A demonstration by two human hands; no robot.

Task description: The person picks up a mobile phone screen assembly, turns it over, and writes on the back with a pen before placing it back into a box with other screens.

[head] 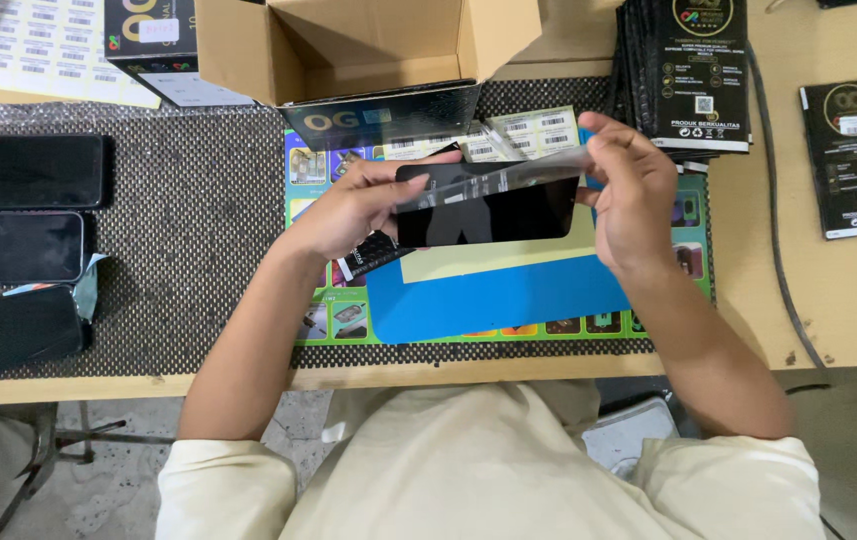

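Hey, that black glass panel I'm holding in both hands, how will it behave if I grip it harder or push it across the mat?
The black glass panel looks thin and flat, so probably stiff yet fragile under squeezing. Its glossy face reflects light, so likely slippery for the left hand and right hand. On the dotted mat it would probably drag, not slide.

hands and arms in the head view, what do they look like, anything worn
Both the left hand and the right hand are bare, with no gloves, and no rings or watch visible. The forearms are uncovered; short cream sleeves end near the elbows.
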